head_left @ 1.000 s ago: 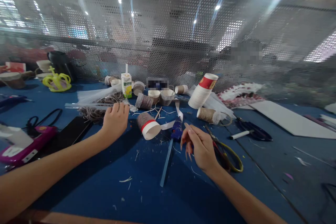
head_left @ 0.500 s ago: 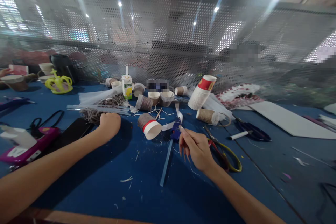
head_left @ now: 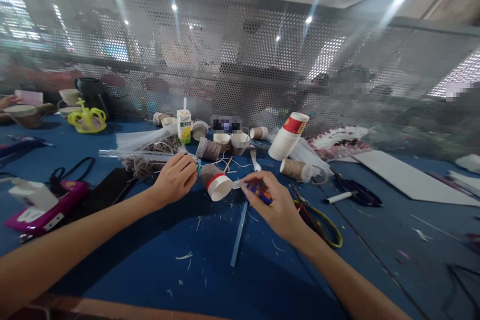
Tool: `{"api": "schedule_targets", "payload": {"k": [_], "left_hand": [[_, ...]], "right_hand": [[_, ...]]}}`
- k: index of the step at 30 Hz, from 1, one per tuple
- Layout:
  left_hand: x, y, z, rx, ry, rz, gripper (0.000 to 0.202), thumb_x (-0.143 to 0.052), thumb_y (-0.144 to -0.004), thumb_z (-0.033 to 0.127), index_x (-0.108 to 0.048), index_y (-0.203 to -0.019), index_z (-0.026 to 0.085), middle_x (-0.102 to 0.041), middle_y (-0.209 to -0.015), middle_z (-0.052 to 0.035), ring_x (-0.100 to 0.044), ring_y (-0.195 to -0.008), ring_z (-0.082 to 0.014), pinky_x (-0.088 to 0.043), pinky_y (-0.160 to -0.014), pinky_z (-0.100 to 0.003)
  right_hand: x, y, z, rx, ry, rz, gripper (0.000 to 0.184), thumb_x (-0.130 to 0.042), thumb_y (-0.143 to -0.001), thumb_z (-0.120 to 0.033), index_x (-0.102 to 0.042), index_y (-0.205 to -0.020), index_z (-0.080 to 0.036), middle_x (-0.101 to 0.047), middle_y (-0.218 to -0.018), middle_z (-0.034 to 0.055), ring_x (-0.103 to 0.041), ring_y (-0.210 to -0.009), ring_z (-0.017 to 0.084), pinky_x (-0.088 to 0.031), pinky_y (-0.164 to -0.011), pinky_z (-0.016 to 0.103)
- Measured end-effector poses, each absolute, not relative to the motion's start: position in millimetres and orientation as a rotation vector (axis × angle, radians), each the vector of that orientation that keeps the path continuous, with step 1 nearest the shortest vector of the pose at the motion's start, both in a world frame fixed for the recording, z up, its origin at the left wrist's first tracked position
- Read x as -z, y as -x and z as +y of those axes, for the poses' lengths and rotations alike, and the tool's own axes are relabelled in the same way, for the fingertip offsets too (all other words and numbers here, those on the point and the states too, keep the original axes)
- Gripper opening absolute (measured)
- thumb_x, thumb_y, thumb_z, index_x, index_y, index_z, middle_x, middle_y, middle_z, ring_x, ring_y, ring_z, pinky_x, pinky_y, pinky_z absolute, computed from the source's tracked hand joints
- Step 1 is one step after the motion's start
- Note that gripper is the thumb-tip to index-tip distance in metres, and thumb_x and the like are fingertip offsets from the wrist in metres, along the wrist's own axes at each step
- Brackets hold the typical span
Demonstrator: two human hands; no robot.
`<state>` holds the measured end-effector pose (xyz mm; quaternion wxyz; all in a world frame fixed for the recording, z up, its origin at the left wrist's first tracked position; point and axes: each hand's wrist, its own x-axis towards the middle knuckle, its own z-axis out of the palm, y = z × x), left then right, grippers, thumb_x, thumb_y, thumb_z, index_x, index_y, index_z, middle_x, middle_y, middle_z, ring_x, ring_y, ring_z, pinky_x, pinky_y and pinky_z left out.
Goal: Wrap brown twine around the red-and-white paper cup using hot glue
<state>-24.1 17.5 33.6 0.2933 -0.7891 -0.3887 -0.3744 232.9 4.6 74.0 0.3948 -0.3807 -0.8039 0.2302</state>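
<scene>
A paper cup (head_left: pixel 215 181) wrapped in brown twine, with a red band and white rim, lies on its side on the blue table (head_left: pixel 150 260). My left hand (head_left: pixel 175 178) is just left of it, fingers curled in a pinch on something small I cannot make out. My right hand (head_left: pixel 275 207) is to the cup's right, closed around a blue glue gun (head_left: pixel 260 192). A pale glue stick (head_left: pixel 238 234) trails from the gun toward me. A white paper strip (head_left: pixel 237 184) runs from the cup to my right hand.
Behind the cup are several small twine-wrapped cups (head_left: pixel 207 149), a juice box (head_left: pixel 184 127), a stack of paper cups (head_left: pixel 287 137) and a twine tangle (head_left: pixel 140 165). Yellow-handled scissors (head_left: pixel 324 222), black scissors (head_left: pixel 358 191), a white marker (head_left: pixel 337 197), a black phone (head_left: pixel 101 192) and a pink device (head_left: pixel 48 205) lie around. A perforated metal screen (head_left: pixel 240 70) closes the back.
My left hand moved right from the twine tangle to the cup and closed into a pinch. My right hand moved up-left and closed around the blue glue gun.
</scene>
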Motion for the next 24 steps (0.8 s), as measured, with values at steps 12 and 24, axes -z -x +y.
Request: {"api": "schedule_targets", "payload": {"k": [12,24], "left_hand": [[-91.5,22.4,-0.2,1.416,2.332,-1.026,0.015,-0.049,-0.090,0.017,-0.055,-0.076,0.019,-0.053,-0.090,-0.0042,-0.048,-0.085,-0.0178,-0.043,-0.075,-0.033],[-41.3,22.5,25.5,2.215,2.376,-1.062,0.032,-0.054,-0.091,0.039,-0.042,-0.117,0.024,-0.048,-0.111,-0.0065,-0.053,-0.106,-0.0192,-0.049,-0.095,-0.041]], "right_hand": [[-91.8,-135.9,39.2,-1.296,0.574,-2.021,0.033,-0.072,-0.075,-0.039,-0.066,-0.098,-0.016,-0.059,-0.062,-0.0029,-0.061,-0.053,0.014,-0.055,-0.054,0.029],[-108.1,-157.6,61.7,-1.145,0.668,-1.886,0.021,-0.075,-0.072,-0.038,-0.072,-0.067,-0.017,-0.066,-0.057,-0.0008,-0.059,-0.047,0.009,-0.052,-0.052,0.024]]}}
